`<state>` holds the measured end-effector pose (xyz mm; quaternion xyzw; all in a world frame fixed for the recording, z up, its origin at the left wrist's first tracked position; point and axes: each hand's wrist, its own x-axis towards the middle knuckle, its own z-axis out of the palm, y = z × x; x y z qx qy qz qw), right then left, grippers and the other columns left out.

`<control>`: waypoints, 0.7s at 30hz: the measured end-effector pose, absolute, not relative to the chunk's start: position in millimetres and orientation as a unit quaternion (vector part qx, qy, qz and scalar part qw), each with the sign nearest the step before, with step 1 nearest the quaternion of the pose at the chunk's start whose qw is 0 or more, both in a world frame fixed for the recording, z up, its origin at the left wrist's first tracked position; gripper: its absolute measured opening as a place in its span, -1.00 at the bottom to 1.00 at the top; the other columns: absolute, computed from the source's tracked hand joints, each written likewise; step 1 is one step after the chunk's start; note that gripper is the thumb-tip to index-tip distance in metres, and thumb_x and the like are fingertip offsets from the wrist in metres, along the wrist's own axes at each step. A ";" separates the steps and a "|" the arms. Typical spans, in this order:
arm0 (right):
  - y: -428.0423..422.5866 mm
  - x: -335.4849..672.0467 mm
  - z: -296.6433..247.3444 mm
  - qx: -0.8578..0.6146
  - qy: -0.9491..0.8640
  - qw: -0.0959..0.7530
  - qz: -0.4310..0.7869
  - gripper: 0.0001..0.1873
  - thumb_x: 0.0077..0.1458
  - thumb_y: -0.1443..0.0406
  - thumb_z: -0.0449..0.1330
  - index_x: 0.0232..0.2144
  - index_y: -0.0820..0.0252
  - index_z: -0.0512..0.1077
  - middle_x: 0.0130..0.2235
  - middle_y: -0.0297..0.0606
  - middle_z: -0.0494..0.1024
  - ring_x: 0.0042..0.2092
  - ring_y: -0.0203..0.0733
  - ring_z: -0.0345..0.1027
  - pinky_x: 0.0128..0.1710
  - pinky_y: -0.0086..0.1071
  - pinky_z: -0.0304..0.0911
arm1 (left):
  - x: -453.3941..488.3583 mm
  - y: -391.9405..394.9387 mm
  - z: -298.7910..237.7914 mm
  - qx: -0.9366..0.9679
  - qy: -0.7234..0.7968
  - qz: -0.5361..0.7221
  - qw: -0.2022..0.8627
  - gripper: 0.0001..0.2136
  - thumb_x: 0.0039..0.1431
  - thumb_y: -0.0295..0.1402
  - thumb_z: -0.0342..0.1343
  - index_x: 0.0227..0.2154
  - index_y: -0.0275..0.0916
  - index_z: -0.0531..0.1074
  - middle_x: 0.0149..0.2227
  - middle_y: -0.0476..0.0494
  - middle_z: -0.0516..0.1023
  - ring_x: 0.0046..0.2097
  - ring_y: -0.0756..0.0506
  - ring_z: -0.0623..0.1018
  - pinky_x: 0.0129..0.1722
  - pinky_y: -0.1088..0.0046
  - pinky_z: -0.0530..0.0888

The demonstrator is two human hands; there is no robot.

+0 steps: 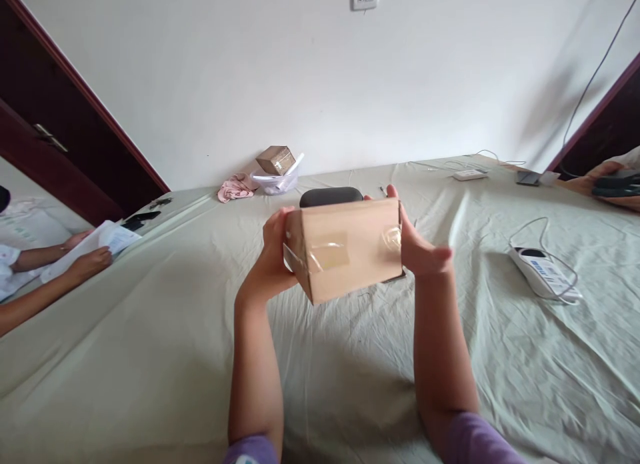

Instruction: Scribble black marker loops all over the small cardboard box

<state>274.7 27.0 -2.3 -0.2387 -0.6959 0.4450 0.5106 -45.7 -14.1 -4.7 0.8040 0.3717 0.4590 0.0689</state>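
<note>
A brown cardboard box (pixel 355 251) with strips of clear tape is held up over the cloth-covered table, slightly tilted. Around its left end wraps my left hand (pixel 273 257), its fingertips partly hidden behind the box. My right hand (pixel 420 244) grips the opposite end, with the thumb side near the top corner and one finger pointing away. Just behind the box's top edge shows a dark rounded object (pixel 331 196), its lower part hidden. A thin dark edge peeks out below the box's right corner; I cannot make out what it belongs to.
Against the wall lie a pink cloth (pixel 237 187), a plastic container (pixel 277 182) and a smaller cardboard box (pixel 277 159). A white power strip (pixel 545 274) with its cable sits at right. Another person's hands hold paper (pixel 100 247) at left; a further hand (pixel 605 181) shows at far right.
</note>
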 end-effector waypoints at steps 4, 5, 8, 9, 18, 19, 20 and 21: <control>24.7 275.6 4.8 -0.296 -0.559 0.473 0.613 0.13 0.18 -0.51 -0.11 0.60 -0.18 0.07 0.38 -0.17 0.55 0.34 0.30 0.50 0.31 0.33 0.39 | -29.5 -40.3 15.4 0.852 0.323 0.405 -0.070 0.16 0.20 -0.55 0.38 0.61 0.28 -0.25 0.55 -0.30 0.06 0.63 -0.48 0.03 0.54 -0.35 0.20; 23.3 274.4 8.1 -0.300 -0.542 0.466 0.632 0.09 0.21 -0.46 -0.04 0.58 -0.13 0.12 0.35 -0.16 0.59 0.30 0.30 0.55 0.29 0.31 0.43 | -25.1 -46.8 19.1 0.856 0.319 0.396 -0.093 0.16 0.22 -0.60 0.34 0.61 0.30 -0.27 0.56 -0.28 0.07 0.63 -0.46 0.02 0.54 -0.38 0.17; 19.9 270.2 16.0 -0.277 -0.526 0.478 0.647 0.05 0.12 -0.30 0.14 0.53 -0.01 0.26 0.29 -0.17 0.64 0.26 0.35 0.58 0.28 0.24 0.49 | -19.4 -58.1 23.6 0.843 0.358 0.386 -0.105 0.07 0.31 -0.57 0.26 0.61 0.32 -0.25 0.63 -0.21 -0.01 0.66 -0.47 -0.10 0.53 -0.49 0.02; 19.4 269.0 16.8 -0.272 -0.526 0.495 0.636 0.06 0.08 -0.24 0.17 0.52 0.01 0.27 0.28 -0.18 0.65 0.26 0.36 0.57 0.27 0.23 0.50 | -21.0 -58.3 22.8 0.829 0.388 0.393 -0.089 -0.02 0.36 -0.52 0.23 0.61 0.31 -0.19 0.66 -0.18 -0.08 0.67 -0.49 -0.16 0.53 -0.52 -0.03; 21.5 264.6 3.8 -0.191 -0.672 0.529 0.482 0.36 -0.06 -0.07 0.37 0.65 -0.25 -0.21 0.67 -0.41 -0.11 0.52 0.28 0.22 0.42 0.21 0.32 | -36.3 -24.2 0.2 0.661 0.387 0.527 0.368 -0.12 0.47 0.14 0.06 0.61 0.26 -0.36 0.62 -0.26 0.11 0.47 -0.41 0.44 0.35 -0.15 0.54; 23.5 265.0 3.5 -0.179 -0.693 0.514 0.472 0.40 -0.09 -0.06 0.43 0.64 -0.25 -0.19 0.67 -0.37 -0.10 0.52 0.29 0.21 0.43 0.20 0.30 | -34.2 -22.3 -0.2 0.675 0.365 0.533 0.356 -0.04 0.41 0.13 0.18 0.61 0.26 -0.36 0.62 -0.24 0.12 0.50 -0.41 0.40 0.40 -0.13 0.50; 25.9 265.6 3.0 -0.175 -0.714 0.496 0.462 0.42 -0.12 -0.07 0.48 0.64 -0.21 -0.14 0.65 -0.30 0.00 0.51 0.29 0.23 0.43 0.20 0.29 | -32.7 -21.8 0.2 0.693 0.345 0.538 0.335 0.07 0.32 0.10 0.30 0.61 0.27 -0.38 0.61 -0.22 0.11 0.53 -0.41 0.35 0.43 -0.11 0.47; 28.6 266.4 2.2 -0.180 -0.733 0.475 0.452 0.41 -0.14 -0.07 0.52 0.63 -0.16 -0.07 0.60 -0.21 0.16 0.48 0.30 0.28 0.42 0.19 0.32 | -32.1 -22.6 1.5 0.713 0.328 0.535 0.313 0.18 0.23 0.06 0.40 0.60 0.29 -0.44 0.62 -0.22 0.07 0.55 -0.43 0.30 0.45 -0.12 0.44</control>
